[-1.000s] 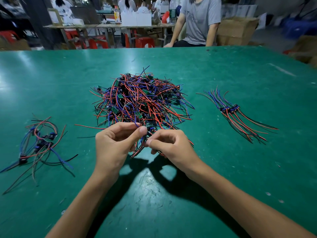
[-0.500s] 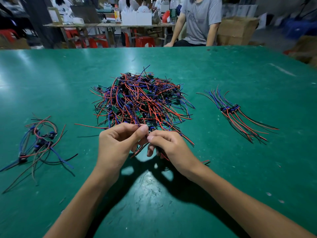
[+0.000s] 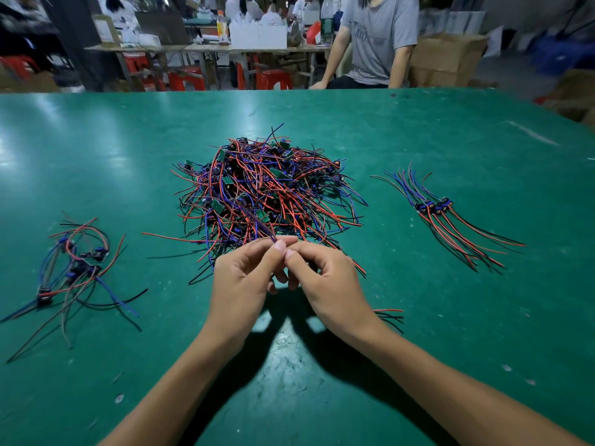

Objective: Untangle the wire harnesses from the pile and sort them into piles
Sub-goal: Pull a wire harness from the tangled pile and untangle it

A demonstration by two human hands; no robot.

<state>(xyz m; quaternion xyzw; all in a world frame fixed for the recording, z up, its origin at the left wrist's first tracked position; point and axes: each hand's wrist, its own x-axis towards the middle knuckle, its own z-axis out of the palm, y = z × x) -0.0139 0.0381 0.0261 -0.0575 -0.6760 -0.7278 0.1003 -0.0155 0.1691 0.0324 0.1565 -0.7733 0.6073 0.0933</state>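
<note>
In the middle of the frame, both hands meet just below the big tangled pile (image 3: 267,191) of red, blue and black wire harnesses on the green table (image 3: 418,130). The left hand (image 3: 240,284) pinches a thin purple-looking wire (image 3: 254,220) between thumb and forefinger, and this wire runs up into the pile. The right hand (image 3: 325,284) has its fingers curled, and its fingertips touch those of the left hand at the same wire. At the left of the frame lies a loose small pile (image 3: 74,268), at the right a neater sorted bundle (image 3: 444,217). Behind the table's far edge sits a person in a grey shirt (image 3: 380,37).
</note>
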